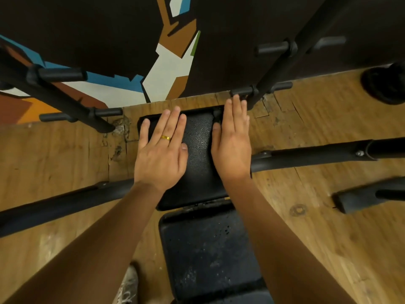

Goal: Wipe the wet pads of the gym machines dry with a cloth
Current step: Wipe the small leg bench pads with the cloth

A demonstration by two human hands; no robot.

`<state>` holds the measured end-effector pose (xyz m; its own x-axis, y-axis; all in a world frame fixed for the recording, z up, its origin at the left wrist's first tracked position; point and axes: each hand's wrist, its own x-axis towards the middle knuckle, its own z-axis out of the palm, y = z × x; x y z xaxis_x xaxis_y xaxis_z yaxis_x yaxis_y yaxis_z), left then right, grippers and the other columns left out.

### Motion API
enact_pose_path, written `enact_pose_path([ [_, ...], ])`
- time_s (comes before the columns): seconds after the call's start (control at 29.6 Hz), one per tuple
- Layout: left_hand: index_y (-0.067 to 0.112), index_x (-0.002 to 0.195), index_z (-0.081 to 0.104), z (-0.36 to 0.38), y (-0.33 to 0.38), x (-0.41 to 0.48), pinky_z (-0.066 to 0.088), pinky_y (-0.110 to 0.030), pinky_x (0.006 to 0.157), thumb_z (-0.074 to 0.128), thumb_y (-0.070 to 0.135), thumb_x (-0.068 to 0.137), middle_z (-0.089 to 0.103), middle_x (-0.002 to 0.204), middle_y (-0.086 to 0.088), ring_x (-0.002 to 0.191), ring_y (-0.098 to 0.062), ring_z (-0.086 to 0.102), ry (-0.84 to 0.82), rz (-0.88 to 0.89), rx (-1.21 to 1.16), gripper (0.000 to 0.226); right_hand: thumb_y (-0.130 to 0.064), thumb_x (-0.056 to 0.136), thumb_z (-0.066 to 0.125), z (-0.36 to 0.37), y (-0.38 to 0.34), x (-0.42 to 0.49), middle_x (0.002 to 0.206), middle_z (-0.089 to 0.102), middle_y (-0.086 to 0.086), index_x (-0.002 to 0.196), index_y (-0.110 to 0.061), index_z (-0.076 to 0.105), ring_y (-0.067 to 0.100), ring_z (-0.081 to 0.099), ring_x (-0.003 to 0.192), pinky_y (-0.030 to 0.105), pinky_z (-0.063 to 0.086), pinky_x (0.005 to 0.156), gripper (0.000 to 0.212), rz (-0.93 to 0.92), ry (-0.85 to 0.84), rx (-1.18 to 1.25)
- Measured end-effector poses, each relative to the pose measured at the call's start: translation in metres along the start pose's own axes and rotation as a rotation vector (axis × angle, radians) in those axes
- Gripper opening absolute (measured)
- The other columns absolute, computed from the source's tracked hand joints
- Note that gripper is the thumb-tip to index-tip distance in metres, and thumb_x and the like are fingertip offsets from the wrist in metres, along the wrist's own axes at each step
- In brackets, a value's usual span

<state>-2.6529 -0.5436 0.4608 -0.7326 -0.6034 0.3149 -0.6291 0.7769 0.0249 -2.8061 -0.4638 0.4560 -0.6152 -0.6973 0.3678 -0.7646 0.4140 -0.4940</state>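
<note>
Far pad (199, 137): black pebble-grained cover, vinyl-like, with a dull sheen. Near pad (208, 249): same dark cover, scuffed and flecked with pale specks. Frame tubes (306, 154): matt black painted metal. Floor (65, 150): bare wood planks, grainy, cracked and chipped along the wall edge. Ring (166, 137): glossy gold-coloured metal. Wall (171, 66): flat matt paint.

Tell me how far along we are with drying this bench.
Done: the far pad shows no clear droplets, though I cannot confirm it is dry. In hand: the left hand and right hand rest flat on it, with no cloth in view. Left: the near pad shows specks that look like droplets, so it likely needs wiping.
</note>
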Motion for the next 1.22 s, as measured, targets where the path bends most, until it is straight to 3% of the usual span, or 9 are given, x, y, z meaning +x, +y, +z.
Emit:
enact_pose_path([
  [0.24, 0.012, 0.160, 0.023, -0.001, 0.001, -0.001, 0.005, -0.051, 0.125, 0.030, 0.030, 0.103, 0.017, 0.168, -0.005, 0.156, -0.020, 0.010, 0.027, 0.007, 0.008, 0.060, -0.024, 0.106, 0.050, 0.004, -0.007, -0.122, 0.169, 0.013, 0.011, 0.158, -0.003, 0.026, 0.024, 0.002, 0.157, 0.045, 0.015, 0.126, 0.061, 0.102, -0.050, 0.050],
  [0.51, 0.011, 0.160, 0.023, 0.002, 0.000, -0.001, 0.005, -0.052, 0.125, 0.027, 0.030, 0.103, 0.018, 0.168, -0.006, 0.156, -0.020, 0.010, 0.040, 0.011, 0.002, 0.060, -0.024, 0.110, 0.040, 0.006, -0.004, -0.038, 0.168, 0.011, 0.019, 0.157, 0.002, 0.024, 0.031, 0.004, 0.156, 0.047, 0.012, 0.127, 0.056, 0.240, 0.083, 0.100],
  [0.74, 0.012, 0.160, 0.020, 0.003, -0.001, -0.003, 0.005, -0.052, 0.125, 0.027, 0.034, 0.104, 0.015, 0.169, -0.006, 0.156, -0.020, 0.009, 0.037, 0.018, 0.016, 0.061, -0.025, 0.109, 0.038, 0.028, -0.052, -0.140, 0.167, 0.015, 0.016, 0.156, 0.001, 0.029, 0.028, 0.007, 0.157, 0.050, 0.022, 0.125, 0.054, 0.326, 0.044, 0.079],
  [0.84, 0.012, 0.161, 0.018, 0.004, -0.002, -0.005, 0.006, -0.053, 0.125, 0.027, 0.037, 0.106, 0.014, 0.169, -0.007, 0.156, -0.021, 0.008, 0.034, 0.022, 0.034, 0.061, -0.022, 0.109, 0.041, 0.027, -0.044, -0.125, 0.167, 0.014, 0.017, 0.156, 0.001, 0.026, 0.028, 0.006, 0.156, 0.050, 0.020, 0.125, 0.055, 0.353, 0.058, 0.079],
  [1.01, 0.010, 0.161, 0.018, 0.004, -0.001, -0.005, 0.008, -0.054, 0.124, 0.026, 0.037, 0.107, 0.013, 0.169, -0.008, 0.156, -0.022, 0.009, 0.033, 0.037, 0.032, 0.061, -0.023, 0.111, 0.037, 0.017, -0.031, -0.076, 0.168, 0.010, 0.018, 0.157, 0.002, 0.022, 0.031, 0.004, 0.157, 0.046, 0.012, 0.127, 0.055, 0.602, 0.212, 0.148],
  [1.22, 0.008, 0.160, 0.019, 0.001, -0.006, -0.006, 0.004, -0.054, 0.124, 0.028, 0.034, 0.106, 0.011, 0.169, -0.008, 0.157, -0.021, 0.006, 0.003, 0.050, 0.003, 0.061, -0.016, 0.107, 0.045, 0.049, -0.098, -0.124, 0.167, 0.017, 0.016, 0.156, -0.001, 0.029, 0.028, 0.009, 0.156, 0.045, 0.013, 0.127, 0.054, 0.712, 0.279, 0.161],
])
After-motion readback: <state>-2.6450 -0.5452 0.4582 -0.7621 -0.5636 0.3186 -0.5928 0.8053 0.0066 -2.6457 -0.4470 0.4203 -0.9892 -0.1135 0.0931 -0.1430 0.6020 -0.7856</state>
